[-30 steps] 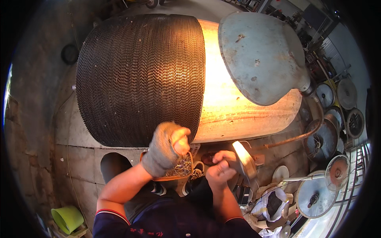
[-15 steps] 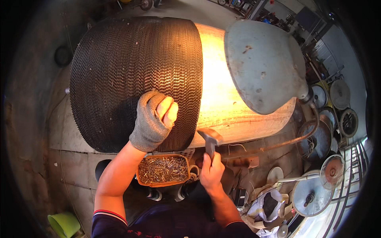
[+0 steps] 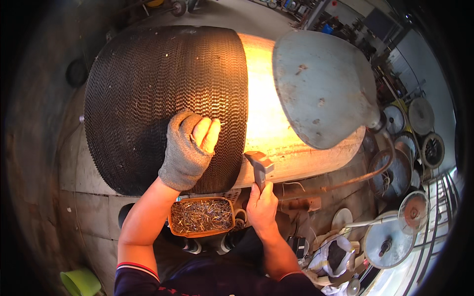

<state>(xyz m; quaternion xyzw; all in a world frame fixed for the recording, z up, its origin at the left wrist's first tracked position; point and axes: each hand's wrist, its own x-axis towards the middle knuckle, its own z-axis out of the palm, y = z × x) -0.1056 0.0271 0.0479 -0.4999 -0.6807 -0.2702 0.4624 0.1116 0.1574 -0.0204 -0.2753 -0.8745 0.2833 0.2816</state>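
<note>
Grey knit glove on the left hand (image 3: 190, 150), bare fingertips pinching what looks like a tiny bright sliver (image 3: 222, 124), over the dark ridged band (image 3: 143, 93). Right hand (image 3: 261, 207) wrapped round the hammer (image 3: 259, 165) handle, head up, near the band's right edge; can't tell if it touches. Open room right of that edge: bare pale wood (image 3: 259, 84) up to the grey lamp shade (image 3: 326, 89). Orange tray (image 3: 197, 234) of metal pins sits between the 2 forearms.

Warm glare on drum (image 3: 257, 106) (corners black)
</note>
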